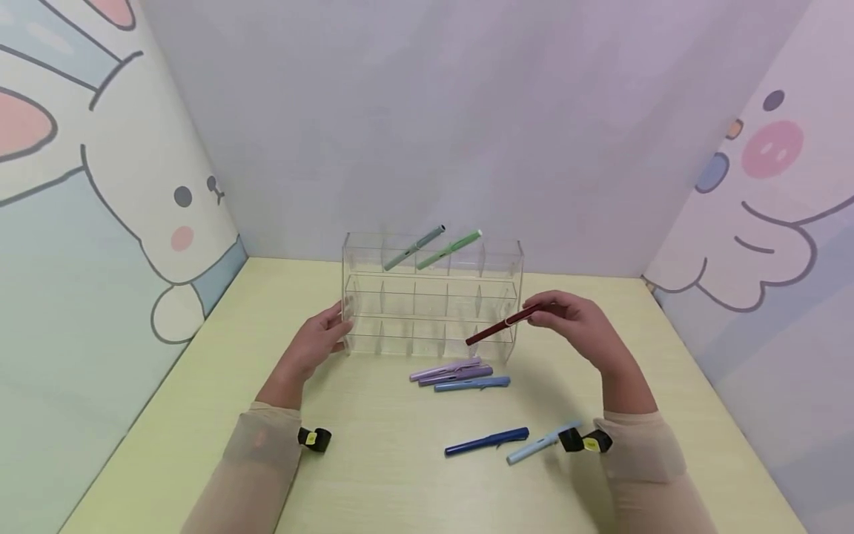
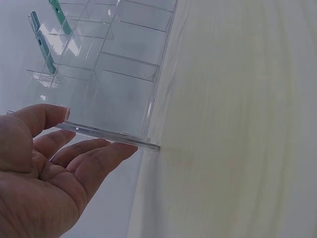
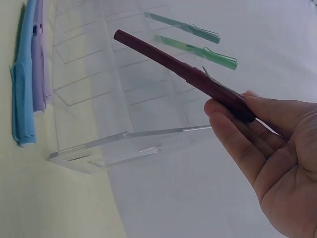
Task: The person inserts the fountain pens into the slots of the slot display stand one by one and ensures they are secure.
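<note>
A clear acrylic pen rack (image 1: 430,305) with tiered compartments stands upright on the table. At its left end, my left hand (image 1: 319,343) holds the side panel (image 2: 106,134), thumb on one face and fingers along the other. My right hand (image 1: 575,326) pinches a dark red pen (image 1: 500,326) near its clip end. That pen slants down to the left, its other end in front of the rack's lower right part; the right wrist view shows the dark red pen (image 3: 163,62) whole. A grey-green pen (image 1: 415,248) and a green pen (image 1: 450,250) lean in the top tier.
Before the rack lie a lilac pen (image 1: 444,369), a purple pen (image 1: 456,376) and a blue pen (image 1: 471,384). Closer to me are a dark blue pen (image 1: 487,442) and a light blue pen (image 1: 534,449). A wall (image 1: 427,133) rises behind the rack.
</note>
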A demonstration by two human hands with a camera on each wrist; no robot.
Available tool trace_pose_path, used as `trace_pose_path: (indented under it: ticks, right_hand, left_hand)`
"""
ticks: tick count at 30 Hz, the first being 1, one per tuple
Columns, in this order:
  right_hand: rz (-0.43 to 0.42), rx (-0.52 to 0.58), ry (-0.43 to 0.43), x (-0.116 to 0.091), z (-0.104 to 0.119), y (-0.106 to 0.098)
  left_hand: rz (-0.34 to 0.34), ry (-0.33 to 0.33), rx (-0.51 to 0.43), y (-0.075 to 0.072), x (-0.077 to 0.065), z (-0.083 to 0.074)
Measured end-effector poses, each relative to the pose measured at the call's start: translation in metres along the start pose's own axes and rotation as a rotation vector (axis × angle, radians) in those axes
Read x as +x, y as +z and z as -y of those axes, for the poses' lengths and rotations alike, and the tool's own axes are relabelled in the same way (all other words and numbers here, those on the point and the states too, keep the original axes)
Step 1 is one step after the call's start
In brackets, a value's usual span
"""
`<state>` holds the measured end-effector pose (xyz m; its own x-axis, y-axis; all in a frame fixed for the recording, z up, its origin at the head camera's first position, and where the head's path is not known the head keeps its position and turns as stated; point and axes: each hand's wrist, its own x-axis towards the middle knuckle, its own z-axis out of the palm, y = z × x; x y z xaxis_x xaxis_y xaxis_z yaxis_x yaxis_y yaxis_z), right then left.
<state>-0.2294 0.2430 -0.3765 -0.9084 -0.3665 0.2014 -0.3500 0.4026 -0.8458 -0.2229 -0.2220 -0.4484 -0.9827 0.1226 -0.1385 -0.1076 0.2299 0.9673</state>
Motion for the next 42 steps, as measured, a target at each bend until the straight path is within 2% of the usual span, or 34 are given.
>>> trace_pose_path:
  ticks: [8,13,18,26,32,38,42]
  right_hand:
    - [-0.122,-0.015,-0.058,0.017,0.026,-0.026]
    - [-0.201,0.045,-0.119,0.032,0.037,-0.041]
    - [-0.24,0.126,-0.148,0.047,0.048,-0.05]
    - [-0.289,0.194,-0.165,0.067,0.059,-0.052]
    - [-0.308,0.136,-0.117,0.075,0.06,-0.049]
    - [-0.286,0.076,-0.065,0.081,0.055,-0.043]
    - [-0.266,0.068,-0.06,0.084,0.051,-0.037]
  left_hand:
    - [-0.006,-0.013,0.007,0.0,-0.001,-0.001]
    - [-0.005,-0.015,0.007,0.0,-0.001,-0.002]
    - [-0.005,-0.022,-0.004,0.0,-0.001,-0.002]
    - [0.0,-0.009,-0.004,0.0,-0.001,-0.001]
    - [0.002,-0.003,-0.005,0.001,0.0,-0.001]
    - [-0.005,-0.008,-0.003,0.001,-0.001,-0.002]
    - [-0.007,-0.011,-0.004,0.001,-0.002,-0.003]
